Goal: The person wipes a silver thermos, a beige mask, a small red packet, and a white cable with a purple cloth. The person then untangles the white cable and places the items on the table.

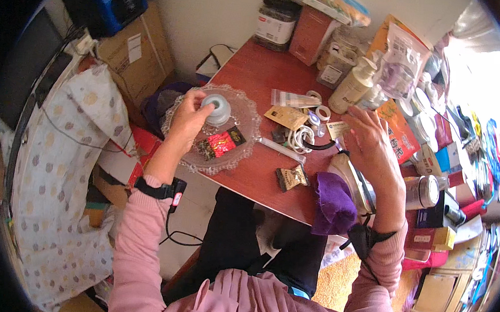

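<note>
My left hand point(192, 117) grips a pale translucent ring-shaped piece point(216, 111), thumb at its hollow centre, above a clear dish with a scalloped lacy rim point(246, 151). A red and black packet point(222, 144) lies on that dish. My right hand point(365, 135) is over the table's right side, beside a cream pump bottle point(352, 86); its fingertips are partly hidden, so any hold is unclear. Near those fingers are a small tan card point(337, 130) and a black-ended cord point(319, 147). Below the hand lie a pale pouch point(347, 172) and a purple cloth point(335, 202).
On the red-brown table point(255, 75) lie a coiled white cable point(299, 138), a clear tube point(281, 150), a gold wrapped packet point(292, 178) and a bag of cotton swabs point(295, 99). A dark-lidded jar point(276, 23) stands at the back; a steel flask point(421, 191) lies at right.
</note>
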Demonstrator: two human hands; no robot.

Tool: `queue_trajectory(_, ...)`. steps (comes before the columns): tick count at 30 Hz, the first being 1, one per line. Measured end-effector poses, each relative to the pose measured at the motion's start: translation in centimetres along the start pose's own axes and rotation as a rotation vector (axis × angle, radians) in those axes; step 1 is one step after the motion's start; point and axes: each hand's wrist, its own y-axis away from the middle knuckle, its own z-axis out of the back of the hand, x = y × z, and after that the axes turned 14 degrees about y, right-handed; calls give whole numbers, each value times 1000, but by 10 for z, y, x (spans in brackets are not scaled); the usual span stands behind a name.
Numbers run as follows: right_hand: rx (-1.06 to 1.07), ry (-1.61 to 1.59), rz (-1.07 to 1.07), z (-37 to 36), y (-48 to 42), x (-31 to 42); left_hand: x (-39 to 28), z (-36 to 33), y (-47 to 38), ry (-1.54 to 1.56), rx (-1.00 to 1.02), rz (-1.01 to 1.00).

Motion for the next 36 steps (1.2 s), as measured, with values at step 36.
queue_trajectory(36,302,21,79,-109,-49,41,-56,-60,117,-245,244,-391)
